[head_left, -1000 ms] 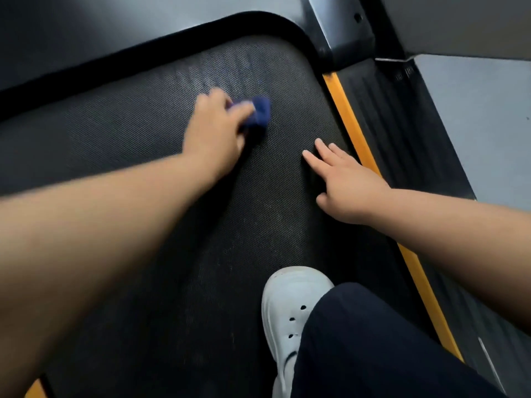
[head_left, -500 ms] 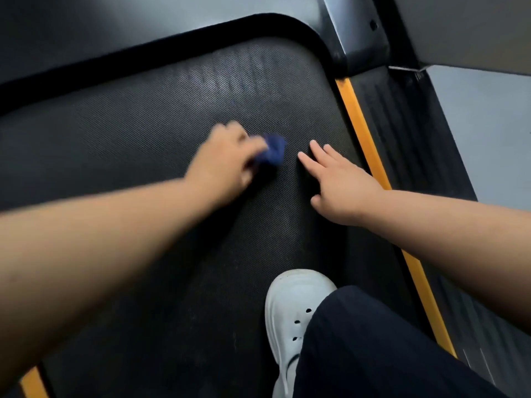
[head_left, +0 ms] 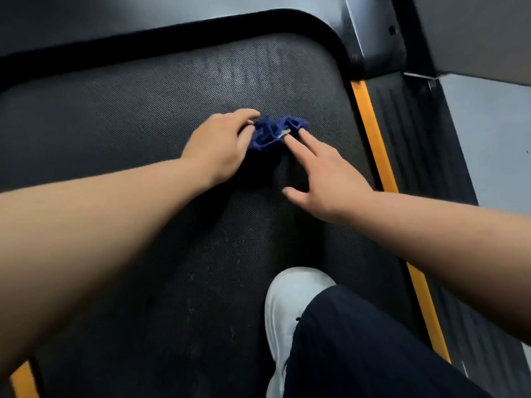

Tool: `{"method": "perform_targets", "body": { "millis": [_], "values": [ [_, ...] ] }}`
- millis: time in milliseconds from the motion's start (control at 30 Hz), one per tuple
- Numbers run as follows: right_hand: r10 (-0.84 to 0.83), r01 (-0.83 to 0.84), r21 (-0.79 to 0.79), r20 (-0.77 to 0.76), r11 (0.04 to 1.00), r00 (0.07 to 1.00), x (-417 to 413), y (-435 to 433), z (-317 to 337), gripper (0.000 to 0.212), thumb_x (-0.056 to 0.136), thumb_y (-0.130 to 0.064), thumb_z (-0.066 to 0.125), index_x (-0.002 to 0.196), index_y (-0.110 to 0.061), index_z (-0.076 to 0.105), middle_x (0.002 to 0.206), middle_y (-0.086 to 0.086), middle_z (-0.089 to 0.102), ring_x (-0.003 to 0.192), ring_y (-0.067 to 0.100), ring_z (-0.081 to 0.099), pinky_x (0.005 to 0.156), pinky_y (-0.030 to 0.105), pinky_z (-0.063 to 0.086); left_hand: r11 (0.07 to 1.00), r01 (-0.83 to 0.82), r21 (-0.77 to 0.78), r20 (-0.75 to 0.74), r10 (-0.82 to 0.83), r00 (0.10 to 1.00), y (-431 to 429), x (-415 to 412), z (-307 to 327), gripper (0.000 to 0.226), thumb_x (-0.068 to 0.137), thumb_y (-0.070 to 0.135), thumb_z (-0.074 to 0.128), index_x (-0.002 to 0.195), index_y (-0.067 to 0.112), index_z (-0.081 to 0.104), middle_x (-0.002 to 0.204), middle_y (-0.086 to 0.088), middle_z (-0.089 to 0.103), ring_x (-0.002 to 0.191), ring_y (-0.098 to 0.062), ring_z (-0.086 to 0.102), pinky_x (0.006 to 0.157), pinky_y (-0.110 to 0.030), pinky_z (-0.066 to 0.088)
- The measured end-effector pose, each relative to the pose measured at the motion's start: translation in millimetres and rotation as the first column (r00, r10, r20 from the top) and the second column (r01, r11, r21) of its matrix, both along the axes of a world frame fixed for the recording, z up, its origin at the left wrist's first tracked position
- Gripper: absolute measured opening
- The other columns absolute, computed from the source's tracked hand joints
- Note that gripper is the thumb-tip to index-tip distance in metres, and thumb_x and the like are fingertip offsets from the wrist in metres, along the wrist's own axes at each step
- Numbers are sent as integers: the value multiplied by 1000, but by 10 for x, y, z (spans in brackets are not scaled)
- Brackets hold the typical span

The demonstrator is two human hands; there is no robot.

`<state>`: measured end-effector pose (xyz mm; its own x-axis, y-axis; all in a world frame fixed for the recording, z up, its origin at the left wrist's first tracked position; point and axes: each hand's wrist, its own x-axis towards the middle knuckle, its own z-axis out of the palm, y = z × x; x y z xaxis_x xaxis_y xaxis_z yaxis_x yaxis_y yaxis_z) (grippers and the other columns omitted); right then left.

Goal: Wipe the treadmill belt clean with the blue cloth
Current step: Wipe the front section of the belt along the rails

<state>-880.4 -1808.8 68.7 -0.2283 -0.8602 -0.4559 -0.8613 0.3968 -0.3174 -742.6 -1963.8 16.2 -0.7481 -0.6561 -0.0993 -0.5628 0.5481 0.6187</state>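
The blue cloth (head_left: 268,135) lies crumpled on the black textured treadmill belt (head_left: 161,116), near its front end. My left hand (head_left: 218,145) is at the cloth's left edge, thumb and curled fingers holding the fabric. My right hand (head_left: 321,173) reaches in from the right with straight fingers. Two of its fingertips touch the cloth's right side, and the thumb is spread out over the belt. Faint pale specks show on the belt closer to me.
A yellow stripe (head_left: 370,124) and a ribbed black side rail (head_left: 416,145) run along the belt's right edge. Beyond them is grey floor (head_left: 491,145). My white shoe (head_left: 290,305) and dark trouser leg (head_left: 373,354) stand on the belt. The dark front cover (head_left: 143,18) borders the belt's far end.
My left hand has drawn the cloth down the belt toward me. The cloth has loosened and spread. My right hand has shifted left until its fingertips meet the cloth.
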Motion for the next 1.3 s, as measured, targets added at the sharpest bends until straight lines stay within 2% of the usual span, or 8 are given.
{"method": "perform_targets", "body": {
  "millis": [133,267,467,700,767,900,1133,1300],
  "values": [
    [-10,13,-50,57,999,998,231,-270,27,96,77,-59,66,150,-39,8,159,1,9,140,29,22,112,42,25,986,-35,-166,261,78,962,-214,678,17,64,86,52,53,142,25,39,149,-11,35,136,-34,29,112,-51,26],
    [16,-15,-37,25,999,1000,353,-689,-90,83,79,-56,66,147,-37,22,153,4,24,129,35,33,110,42,29,992,-120,-41,609,120,784,-346,1094,122,110,62,74,65,149,41,6,159,-6,-10,146,-30,-8,109,-66,14],
    [-25,22,-20,-123,1000,992,398,-1101,-152,52,82,-45,64,128,-29,47,132,6,39,114,38,41,92,39,39,995,-101,-19,652,89,753,-387,1021,118,118,58,74,69,149,41,1,158,-6,-15,145,-31,-11,104,-71,20],
    [502,-504,5,-76,864,861,597,-759,-157,42,82,-30,61,123,-24,54,127,5,44,107,34,45,93,39,42,998,-64,-12,652,56,756,-390,1050,116,116,60,75,67,148,41,-1,157,-7,-18,144,-32,-13,103,-71,22],
    [447,-448,25,-138,894,884,474,-905,-159,42,82,-26,61,124,-23,54,128,7,45,108,35,47,93,38,42,999,-51,4,662,35,749,-407,1039,131,118,61,76,66,148,40,-4,156,-8,-20,144,-34,-14,103,-72,21],
    [-84,95,53,-179,994,980,445,-1274,-118,40,84,-18,58,123,-16,46,125,13,43,113,38,48,88,38,41,999,-21,31,684,-6,730,-427,1013,175,124,60,73,70,149,38,-9,155,-12,-22,143,-39,-16,102,-74,20],
    [266,-258,74,-116,963,957,1170,-686,-99,38,86,-20,56,124,-21,54,127,8,42,113,34,44,86,35,43,996,-41,78,681,-23,732,-423,999,202,121,64,64,75,149,37,-8,154,-13,-25,142,-40,-18,100,-75,17],
    [335,-329,66,-134,942,933,1137,-585,-60,29,92,-23,51,120,-18,59,123,7,36,113,31,37,84,38,47,992,-95,83,645,19,764,-410,1004,198,119,64,59,77,149,40,-5,155,-10,-25,142,-37,-19,101,-75,14]
  ]
}}
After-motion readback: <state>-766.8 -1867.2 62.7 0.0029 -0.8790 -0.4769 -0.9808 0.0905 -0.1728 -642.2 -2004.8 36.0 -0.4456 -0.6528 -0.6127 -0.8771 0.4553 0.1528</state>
